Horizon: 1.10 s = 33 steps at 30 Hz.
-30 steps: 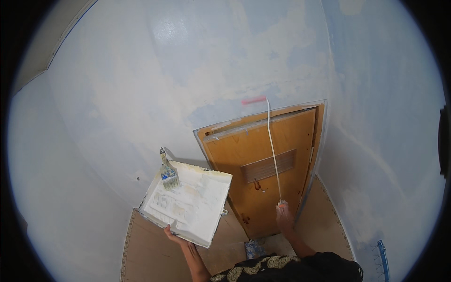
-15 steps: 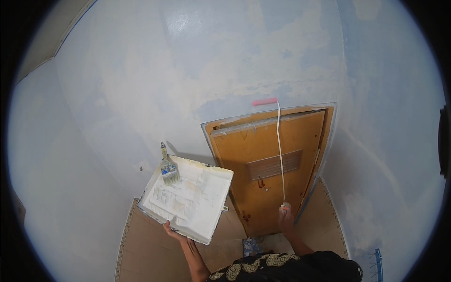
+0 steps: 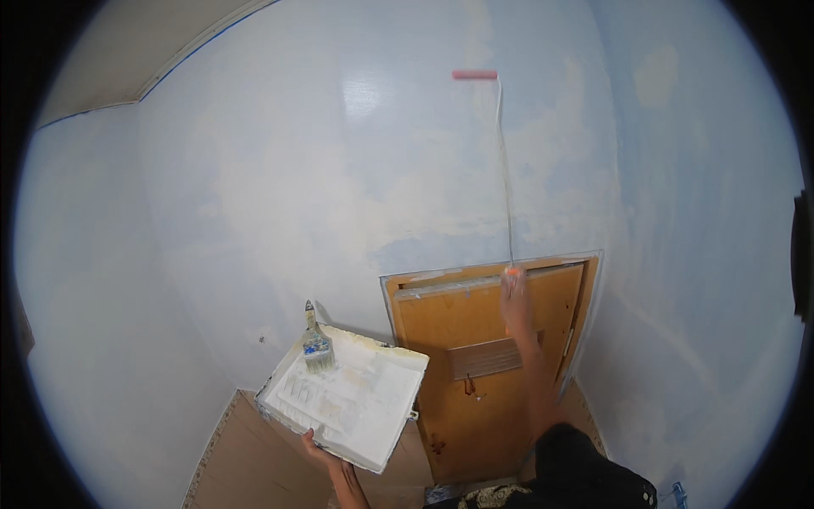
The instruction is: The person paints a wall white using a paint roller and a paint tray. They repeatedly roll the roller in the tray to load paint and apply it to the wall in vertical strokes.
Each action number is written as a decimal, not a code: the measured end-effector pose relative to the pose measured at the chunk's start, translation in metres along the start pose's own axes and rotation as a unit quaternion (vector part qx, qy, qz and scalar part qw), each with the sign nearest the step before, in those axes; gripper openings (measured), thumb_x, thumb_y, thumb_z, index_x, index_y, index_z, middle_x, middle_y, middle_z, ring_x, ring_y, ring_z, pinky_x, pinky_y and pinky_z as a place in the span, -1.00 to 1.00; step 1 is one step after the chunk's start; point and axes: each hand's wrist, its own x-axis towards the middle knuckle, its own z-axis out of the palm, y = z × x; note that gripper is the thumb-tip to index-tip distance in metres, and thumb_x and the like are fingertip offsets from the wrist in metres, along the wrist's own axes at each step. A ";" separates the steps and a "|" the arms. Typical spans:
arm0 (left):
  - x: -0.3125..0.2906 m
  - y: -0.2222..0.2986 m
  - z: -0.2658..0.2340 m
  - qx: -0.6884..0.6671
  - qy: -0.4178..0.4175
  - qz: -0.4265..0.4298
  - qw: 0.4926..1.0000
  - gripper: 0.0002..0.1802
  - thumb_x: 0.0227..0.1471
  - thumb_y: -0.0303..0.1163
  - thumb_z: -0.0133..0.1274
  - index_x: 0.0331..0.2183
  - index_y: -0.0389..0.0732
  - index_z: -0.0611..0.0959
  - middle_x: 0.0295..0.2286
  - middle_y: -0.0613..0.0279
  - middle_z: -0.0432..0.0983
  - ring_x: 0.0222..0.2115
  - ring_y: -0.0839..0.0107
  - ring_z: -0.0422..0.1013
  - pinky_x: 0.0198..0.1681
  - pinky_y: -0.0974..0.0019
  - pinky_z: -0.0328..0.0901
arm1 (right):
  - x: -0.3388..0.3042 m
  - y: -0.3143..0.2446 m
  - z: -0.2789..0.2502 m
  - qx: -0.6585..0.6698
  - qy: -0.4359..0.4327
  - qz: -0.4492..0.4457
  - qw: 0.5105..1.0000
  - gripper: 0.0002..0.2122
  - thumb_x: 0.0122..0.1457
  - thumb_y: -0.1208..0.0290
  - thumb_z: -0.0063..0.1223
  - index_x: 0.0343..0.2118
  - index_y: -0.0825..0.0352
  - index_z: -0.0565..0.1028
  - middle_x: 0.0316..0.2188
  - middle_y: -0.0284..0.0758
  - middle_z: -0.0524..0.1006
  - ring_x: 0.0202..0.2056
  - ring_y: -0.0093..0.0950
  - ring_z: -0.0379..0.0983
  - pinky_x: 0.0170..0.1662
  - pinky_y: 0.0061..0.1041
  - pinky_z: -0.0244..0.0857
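My left hand (image 3: 320, 450) grips the near edge of a white paint tray (image 3: 377, 407), its thumb over the rim and the other fingers hidden underneath. White paint coats the tray's inside. A flat paintbrush (image 3: 317, 349) with blue smears lies across the tray's far left corner, its handle sticking out past the rim. My right hand (image 3: 513, 293) is closed around the handle of a long-necked paint roller (image 3: 506, 178). The pink roller sleeve (image 3: 475, 75) is high up against the patchy pale-blue and white wall (image 3: 407, 170). My right arm is stretched up in front of the door.
A wooden door (image 3: 458, 399) with a slatted vent (image 3: 485, 360) stands slightly ajar in its frame below the roller. Side walls close in at left and right. The ceiling (image 3: 127, 51) meets the wall along a blue line. A blue rack (image 3: 679, 495) is at lower right.
My right hand has risen, carrying the roller sleeve from just above the door frame to high on the wall. The view has tilted upward. The tray and brush stay in my left hand's hold.
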 end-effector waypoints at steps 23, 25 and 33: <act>0.018 0.115 -0.063 -0.032 -0.050 -0.018 0.998 -0.13 -0.16 0.00 -0.09 0.14 -0.22 0.11 0.04 0.04 0.15 0.03 0.06 0.15 0.04 0.09 0.14 | 0.225 -0.321 -0.068 -0.027 0.078 -0.005 0.997 -0.62 0.19 0.04 -0.19 -0.12 0.26 0.31 -0.58 -0.28 0.44 -0.74 -0.46 0.36 -0.73 -0.48 0.28; 0.020 0.127 -0.070 -0.040 -0.044 -0.020 0.998 -0.13 -0.16 0.00 -0.09 0.14 -0.20 0.11 0.03 0.05 0.15 0.03 0.07 0.15 0.04 0.09 0.14 | 0.211 -0.341 -0.076 -0.026 0.086 -0.010 0.996 -0.60 0.18 0.02 -0.20 -0.12 0.26 0.34 -0.55 -0.27 0.48 -0.71 -0.45 0.39 -0.72 -0.49 0.28; 0.004 0.100 -0.056 -0.030 0.005 -0.037 0.999 -0.12 -0.23 -0.03 -0.05 0.11 -0.26 0.16 -0.03 0.04 0.20 -0.02 0.07 0.17 0.00 0.13 0.13 | 0.220 -0.306 -0.111 -0.040 0.066 -0.040 0.996 -0.63 0.22 0.06 -0.22 -0.18 0.33 0.26 -0.72 -0.34 0.31 -0.82 -0.50 0.27 -0.77 -0.50 0.21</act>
